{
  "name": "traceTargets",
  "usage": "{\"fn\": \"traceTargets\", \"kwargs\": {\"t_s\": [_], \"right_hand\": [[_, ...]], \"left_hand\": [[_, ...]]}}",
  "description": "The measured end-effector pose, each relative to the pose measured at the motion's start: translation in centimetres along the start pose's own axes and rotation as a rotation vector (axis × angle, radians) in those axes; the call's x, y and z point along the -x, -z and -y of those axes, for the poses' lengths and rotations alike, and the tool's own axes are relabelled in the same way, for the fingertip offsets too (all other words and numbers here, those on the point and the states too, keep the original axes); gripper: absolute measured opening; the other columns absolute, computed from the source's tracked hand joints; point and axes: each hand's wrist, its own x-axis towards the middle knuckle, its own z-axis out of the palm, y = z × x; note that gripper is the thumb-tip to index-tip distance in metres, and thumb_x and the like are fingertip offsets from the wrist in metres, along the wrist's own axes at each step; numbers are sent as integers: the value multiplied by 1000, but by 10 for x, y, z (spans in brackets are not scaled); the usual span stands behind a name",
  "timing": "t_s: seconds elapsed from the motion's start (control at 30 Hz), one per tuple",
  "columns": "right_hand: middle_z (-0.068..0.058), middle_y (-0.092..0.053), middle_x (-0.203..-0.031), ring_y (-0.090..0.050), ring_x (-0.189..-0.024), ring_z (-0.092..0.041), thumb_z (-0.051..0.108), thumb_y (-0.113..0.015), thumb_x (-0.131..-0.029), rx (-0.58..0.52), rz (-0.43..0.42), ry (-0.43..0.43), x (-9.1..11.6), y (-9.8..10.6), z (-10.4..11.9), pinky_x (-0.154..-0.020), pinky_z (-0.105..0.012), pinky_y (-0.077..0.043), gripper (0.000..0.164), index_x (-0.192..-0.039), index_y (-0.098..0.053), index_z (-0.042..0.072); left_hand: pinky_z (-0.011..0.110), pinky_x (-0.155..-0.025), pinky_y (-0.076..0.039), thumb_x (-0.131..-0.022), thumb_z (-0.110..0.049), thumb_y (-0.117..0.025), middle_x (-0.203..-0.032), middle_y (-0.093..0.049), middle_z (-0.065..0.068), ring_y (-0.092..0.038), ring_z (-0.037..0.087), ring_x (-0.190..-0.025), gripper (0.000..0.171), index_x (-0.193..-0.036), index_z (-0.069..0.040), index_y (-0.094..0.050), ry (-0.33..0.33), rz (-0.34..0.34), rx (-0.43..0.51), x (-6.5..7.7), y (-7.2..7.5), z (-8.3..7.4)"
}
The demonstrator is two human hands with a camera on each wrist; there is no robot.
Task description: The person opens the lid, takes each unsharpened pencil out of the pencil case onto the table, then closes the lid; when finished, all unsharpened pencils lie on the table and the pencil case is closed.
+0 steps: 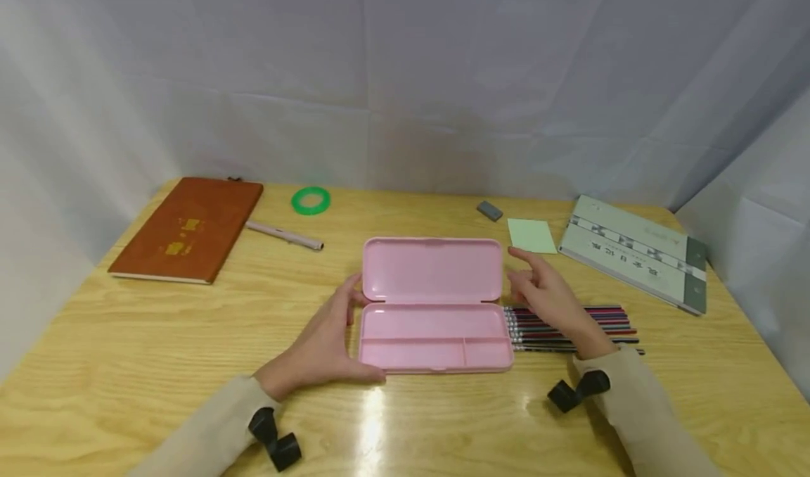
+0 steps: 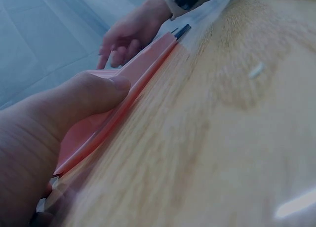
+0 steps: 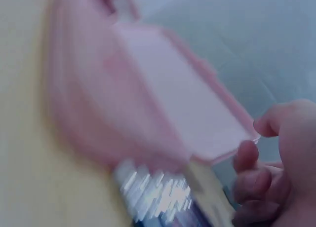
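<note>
A pink plastic pencil case [image 1: 436, 322] lies with its lid [image 1: 433, 269] swung back, its base divided into one long compartment and two smaller ones. My left hand [image 1: 323, 347] holds the base's left end, fingers at its left side and thumb over the front edge, as the left wrist view also shows. At the lid's right edge is my right hand [image 1: 547, 294], index finger extended and the other fingers bent; whether it touches the lid is hard to tell. Under that hand lie several dark pencils [image 1: 601, 316], their metal ends against the case's right side.
A brown notebook [image 1: 196, 231], a pale pen [image 1: 285, 235] and a green tape roll [image 1: 311, 201] lie at the left. Behind and right are a grey eraser [image 1: 490, 211], a pale green sticky note [image 1: 531, 236] and a grey-green book [image 1: 633, 252]. White curtains hang behind the table.
</note>
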Motion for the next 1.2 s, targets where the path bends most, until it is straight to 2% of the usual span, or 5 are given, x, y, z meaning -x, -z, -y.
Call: {"fn": "traceTargets", "kwargs": {"t_s": [0.23,0.47,0.63,0.77,1.2], "right_hand": [[1,-42,-60,-32,-45,-14,28,-23,-107,-273,158,70,4,6,2,-42,-33,-26,43,-121,-52,-1],[8,-50,-70,-40,-56,-4,17,-57,-97,131,178,187,33,-2,7,-50,-22,-37,21,-114,-66,9],[11,-47,-69,-41,-61,0,28,-80,-76,405,140,240,42,-14,16,-56,-19,-38,45,-117,-68,11],[13,-45,-66,-39,-59,1,30,-80,-77,431,159,177,43,-17,23,-54,-18,-37,47,-117,-68,10],[17,-42,-64,-35,-55,6,35,-75,-80,463,208,195,52,-14,23,-53,-17,-36,45,-117,-64,13]], "left_hand": [[26,-75,-41,-42,-48,-93,-116,-55,0,-43,12,-89,145,-152,-5,-9,50,14,38,5,-1,-4],[28,-81,-45,-42,-56,-92,-123,-52,1,-49,9,-93,137,-151,-10,-23,-9,67,12,3,4,-1],[27,-79,-43,-53,-49,-90,-113,-55,-6,-47,10,-90,101,-140,-16,-48,-69,89,58,-1,10,3],[26,-77,-41,-66,-39,-87,-104,-56,-5,-46,12,-87,77,-133,-17,-57,-14,99,134,-1,12,3],[26,-77,-41,-57,-35,-93,-100,-55,-4,-46,15,-87,83,-130,-14,-59,67,96,211,5,1,-7]]}}
